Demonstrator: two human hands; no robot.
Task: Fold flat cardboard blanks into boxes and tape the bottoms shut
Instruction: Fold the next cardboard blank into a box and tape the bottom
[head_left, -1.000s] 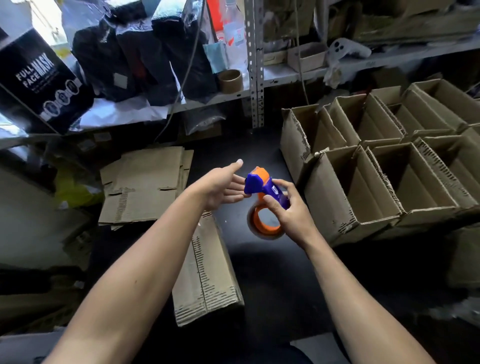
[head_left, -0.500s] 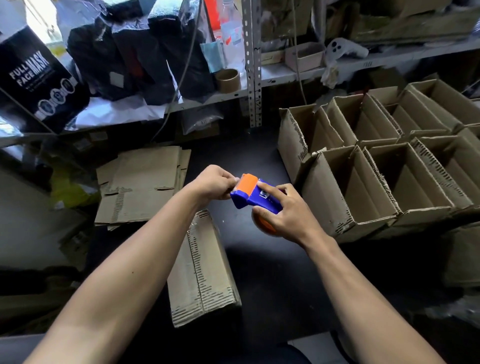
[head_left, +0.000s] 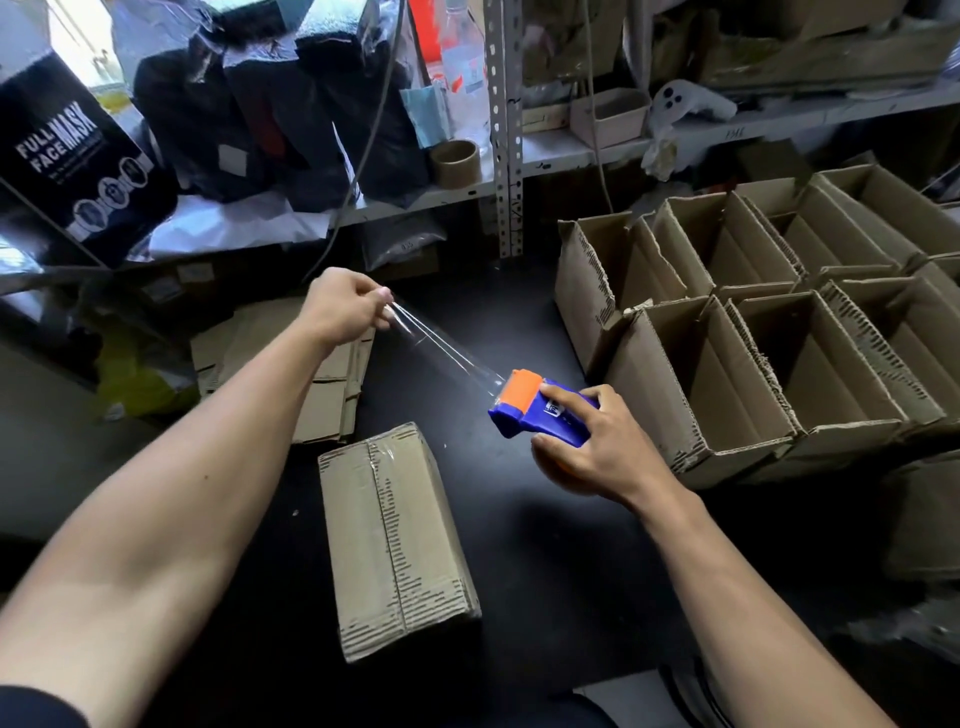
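Note:
My right hand (head_left: 597, 449) grips a blue and orange tape dispenser (head_left: 535, 405) above the black table (head_left: 545, 571). My left hand (head_left: 345, 306) pinches the free end of a clear tape strip (head_left: 441, 343), stretched taut from the dispenser up and to the left. Below the tape a folded cardboard box (head_left: 397, 535) lies bottom up, its centre seam showing, with a short piece of tape at its far end. A stack of flat cardboard blanks (head_left: 332, 384) lies behind my left forearm.
Several open finished boxes (head_left: 753, 364) stand packed together on the right. A metal shelf (head_left: 550, 150) behind holds black bags, a "Full Face Mask" box (head_left: 67, 156), a brown tape roll (head_left: 454, 163) and a small carton. A cable hangs down.
My left hand took the tape end at the dispenser and drew it up and left, unrolling a long strip. My right hand moved the dispenser right and lower.

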